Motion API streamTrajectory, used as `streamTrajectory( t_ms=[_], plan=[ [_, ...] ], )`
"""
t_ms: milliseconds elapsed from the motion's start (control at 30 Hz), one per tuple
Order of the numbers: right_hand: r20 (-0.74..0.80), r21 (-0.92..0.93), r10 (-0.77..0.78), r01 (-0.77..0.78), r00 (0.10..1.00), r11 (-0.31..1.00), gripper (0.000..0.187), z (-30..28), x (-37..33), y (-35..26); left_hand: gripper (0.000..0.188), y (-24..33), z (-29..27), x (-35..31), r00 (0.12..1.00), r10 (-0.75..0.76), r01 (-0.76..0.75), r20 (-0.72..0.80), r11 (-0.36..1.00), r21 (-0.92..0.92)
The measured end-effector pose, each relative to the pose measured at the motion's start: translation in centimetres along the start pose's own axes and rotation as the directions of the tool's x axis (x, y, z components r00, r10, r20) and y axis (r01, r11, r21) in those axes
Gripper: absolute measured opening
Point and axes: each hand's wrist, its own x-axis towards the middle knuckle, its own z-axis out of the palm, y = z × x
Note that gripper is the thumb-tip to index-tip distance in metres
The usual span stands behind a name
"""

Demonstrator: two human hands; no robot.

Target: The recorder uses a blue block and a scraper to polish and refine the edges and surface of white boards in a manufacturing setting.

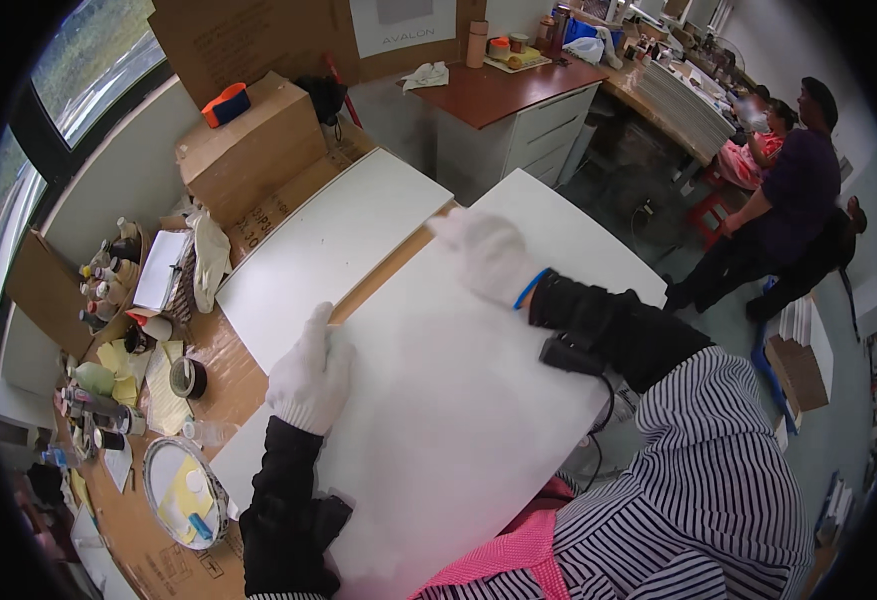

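A large white panel (438,400) lies in front of me. My left hand (310,375), in a white knitted glove, rests at its left edge with the fingers stretched out and the thumb apart. Over the panel's far left edge is my right hand (483,255), also gloved. Motion smears its fingers, so their pose is unclear. Beyond a narrow strip of brown tabletop lies a second white panel (328,255), just past both hands.
To the left stand a round tub (186,495), a small dark jar (188,378) and several bottles (108,285). A cardboard box (253,150) sits at the back left. Behind is a red-topped cabinet (503,90). People (793,190) are at the far right.
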Motion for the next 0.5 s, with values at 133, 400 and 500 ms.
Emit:
streamTrajectory(
  t_ms=[133, 400, 500],
  plan=[
    [0.219, 0.213, -0.148, 0.101, 0.964, 0.972, 0.022, 3.7, -0.4, -10.7, 0.057, -0.8, 0.8, 0.1, 0.992, 0.059, -0.071, -0.108, 0.992, -0.105],
    [-0.1, -0.196, 0.456, -0.467, 0.884, 0.862, 0.022, -6.0, 1.1, 2.8, 0.057, -1.9, 1.2, 0.4, 0.997, 0.03, -0.031, -0.065, 0.999, -0.016],
    [-0.119, -0.213, 0.299, -0.319, 0.947, 0.924, 0.028, -4.7, 0.8, 1.8, 0.056, -2.5, 1.6, 0.5, 0.995, 0.054, -0.054, -0.083, 0.999, 0.006]
  ],
)
